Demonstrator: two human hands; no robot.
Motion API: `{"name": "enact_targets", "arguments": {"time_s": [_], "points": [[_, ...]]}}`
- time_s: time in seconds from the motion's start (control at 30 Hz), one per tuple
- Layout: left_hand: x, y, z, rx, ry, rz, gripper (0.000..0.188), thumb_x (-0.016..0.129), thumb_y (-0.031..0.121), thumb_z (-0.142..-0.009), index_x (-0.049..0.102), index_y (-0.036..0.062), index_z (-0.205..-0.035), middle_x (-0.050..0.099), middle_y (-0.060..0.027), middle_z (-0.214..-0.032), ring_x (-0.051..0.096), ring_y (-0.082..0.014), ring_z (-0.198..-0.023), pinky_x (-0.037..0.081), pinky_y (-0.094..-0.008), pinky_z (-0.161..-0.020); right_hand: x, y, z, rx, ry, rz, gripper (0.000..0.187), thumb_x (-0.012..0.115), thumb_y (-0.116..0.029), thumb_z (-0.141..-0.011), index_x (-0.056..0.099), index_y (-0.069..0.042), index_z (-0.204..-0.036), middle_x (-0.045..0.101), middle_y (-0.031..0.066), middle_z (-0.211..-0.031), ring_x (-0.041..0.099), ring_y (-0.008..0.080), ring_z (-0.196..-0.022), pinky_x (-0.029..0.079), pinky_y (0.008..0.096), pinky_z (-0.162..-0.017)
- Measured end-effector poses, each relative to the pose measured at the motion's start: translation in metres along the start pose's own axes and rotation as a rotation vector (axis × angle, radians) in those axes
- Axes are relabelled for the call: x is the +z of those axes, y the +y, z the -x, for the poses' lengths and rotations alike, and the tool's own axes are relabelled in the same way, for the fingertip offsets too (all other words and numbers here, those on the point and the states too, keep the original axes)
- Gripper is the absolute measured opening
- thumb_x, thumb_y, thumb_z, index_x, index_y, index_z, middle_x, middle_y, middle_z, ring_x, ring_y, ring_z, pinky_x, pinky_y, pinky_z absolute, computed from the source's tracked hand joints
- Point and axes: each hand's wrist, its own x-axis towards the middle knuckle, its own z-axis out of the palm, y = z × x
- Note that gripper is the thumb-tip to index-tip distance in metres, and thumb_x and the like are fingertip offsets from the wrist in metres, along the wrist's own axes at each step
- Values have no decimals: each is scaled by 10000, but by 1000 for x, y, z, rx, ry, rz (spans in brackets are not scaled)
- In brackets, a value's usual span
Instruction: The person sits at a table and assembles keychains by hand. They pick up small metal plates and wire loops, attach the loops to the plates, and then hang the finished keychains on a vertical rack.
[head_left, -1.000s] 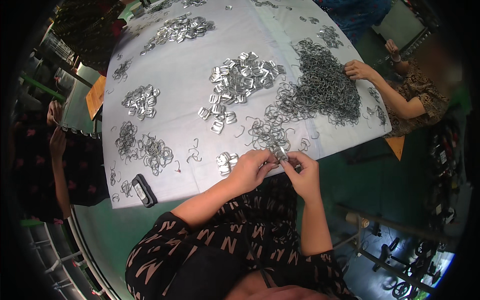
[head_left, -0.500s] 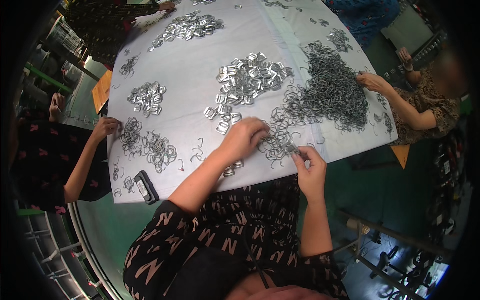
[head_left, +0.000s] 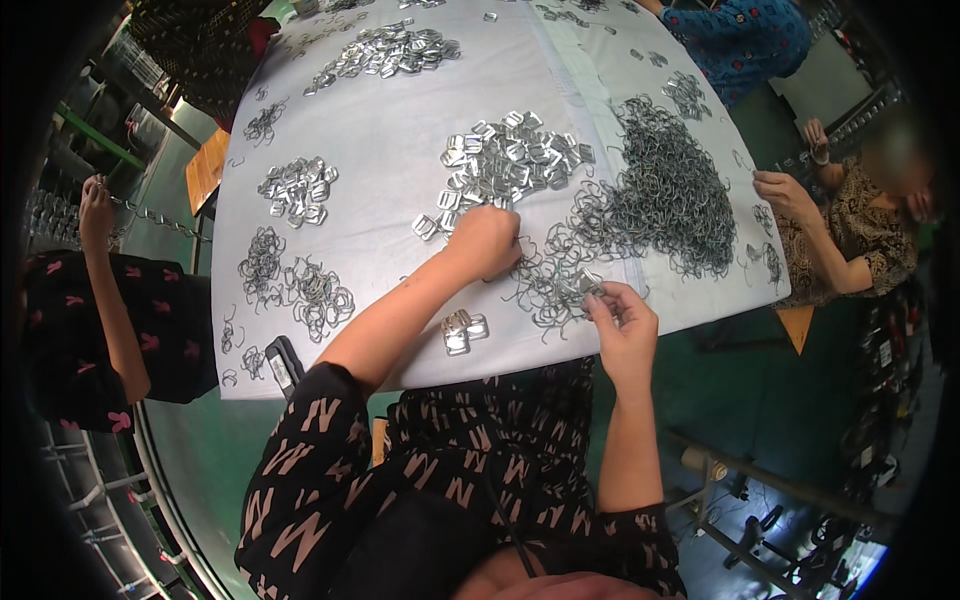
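Observation:
My left hand [head_left: 484, 243] is closed, knuckles up, at the near edge of the pile of flat metal buckles [head_left: 520, 165]. Its fingertips are hidden, so what they grip does not show. My right hand [head_left: 625, 322] pinches a small silver buckle [head_left: 591, 281] between thumb and fingers, just above the near end of some loose wire hooks [head_left: 548, 308]. Behind these, a large dark heap of wire hooks [head_left: 670, 190] spreads to the right. A few buckles [head_left: 458, 333] lie together near the table edge, below my left wrist.
More buckles lie in piles at the left [head_left: 298, 190] and far side [head_left: 385, 50] of the white-covered table [head_left: 385, 140]. Small hook piles [head_left: 318, 300] and a black object with a pale label [head_left: 285, 368] are at left. Co-workers sit around; one person's hand [head_left: 786, 193] reaches the right edge.
My left hand has moved away from the loose hooks, up toward the buckle pile, uncovering the buckles near the edge. My right hand still holds its buckle. The left co-worker's hand has left the table.

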Motion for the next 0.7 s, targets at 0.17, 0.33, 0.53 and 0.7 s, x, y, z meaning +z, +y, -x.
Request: {"name": "enact_targets", "arguments": {"time_s": [0.17, 0.33, 0.53, 0.7], "points": [[-31, 16, 40, 82, 68, 884, 61, 655, 62, -802, 604, 29, -813, 613, -48, -847, 578, -143, -770, 467, -292, -727, 14, -6, -6, -11, -61, 27, 162, 692, -27, -825, 644, 68, -948, 670, 78, -743, 577, 96, -664, 472, 248, -644], [-43, 36, 61, 278, 179, 923, 73, 646, 67, -845, 585, 43, -879, 568, -81, -1051, 544, -168, -982, 424, -306, -883, 28, -18, -7, -55, -116, 78, 162, 691, -26, -825, 647, 64, -952, 668, 76, -740, 581, 97, -656, 476, 249, -634], [-42, 30, 61, 261, 193, 932, 48, 602, 48, -879, 571, 32, -912, 607, -92, -1018, 569, -176, -963, 442, -318, -874, 39, -26, -10, -79, -194, 85, 172, 696, -37, -830, 652, 54, -969, 658, 64, -740, 578, 95, -658, 476, 246, -635], [-46, 27, 72, 175, 213, 973, 62, 566, 21, -893, 527, 17, -940, 656, -100, -939, 608, -176, -906, 464, -320, -847, 31, 6, -57, -11, -194, -78, 223, 687, -85, -854, 665, 37, -1038, 665, 73, -796, 584, 89, -713, 479, 242, -661]]}}
